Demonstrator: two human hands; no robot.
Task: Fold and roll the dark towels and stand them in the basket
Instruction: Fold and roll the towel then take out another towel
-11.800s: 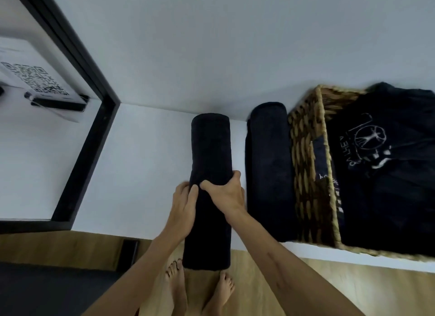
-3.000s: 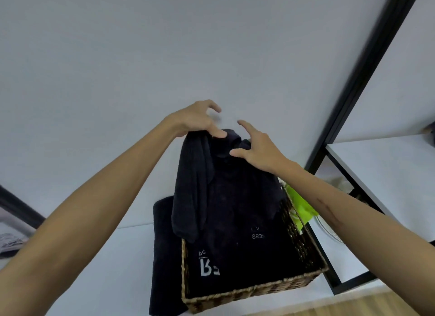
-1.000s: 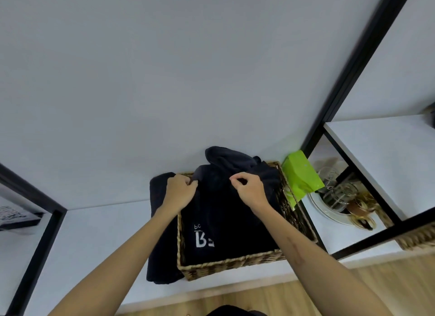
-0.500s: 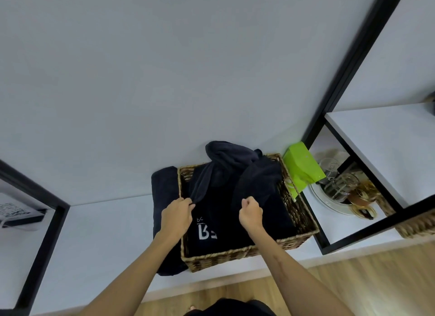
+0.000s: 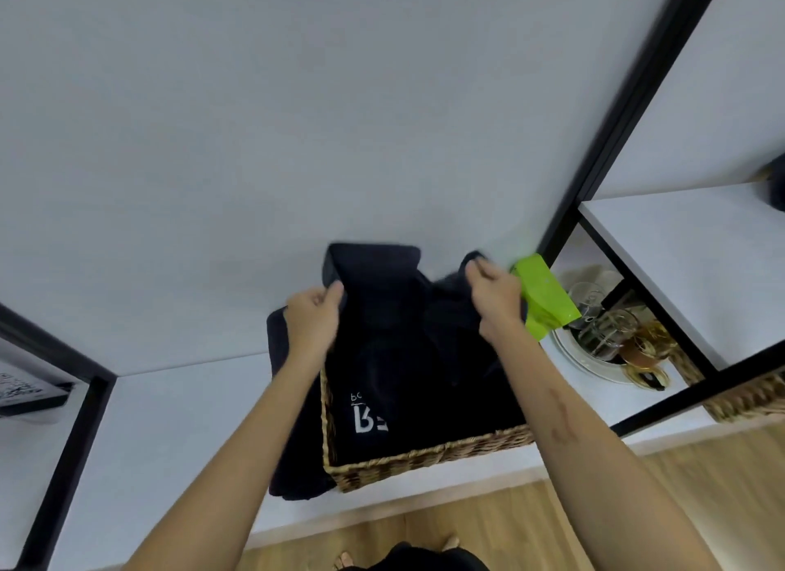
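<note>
A dark towel [image 5: 382, 298] hangs lifted above the wicker basket [image 5: 424, 460] on the white shelf. My left hand [image 5: 314, 315] grips its left upper edge and my right hand [image 5: 495, 294] pinches its right upper edge. Under it in the basket lies dark cloth with white lettering [image 5: 369, 417]. A rolled dark towel [image 5: 293, 443] lies on the shelf along the basket's left side, partly hidden by my left forearm.
A bright green packet [image 5: 546, 294] leans at the basket's right. Past a black frame post [image 5: 616, 115], glassware on a white plate [image 5: 594, 358] fills the adjoining bay. The white shelf [image 5: 170, 422] stretches to the left. Wooden floor lies below.
Both hands have risen from low in the basket and moved apart, lifting and spreading the dark towel by its upper edge. The view has shifted slightly.
</note>
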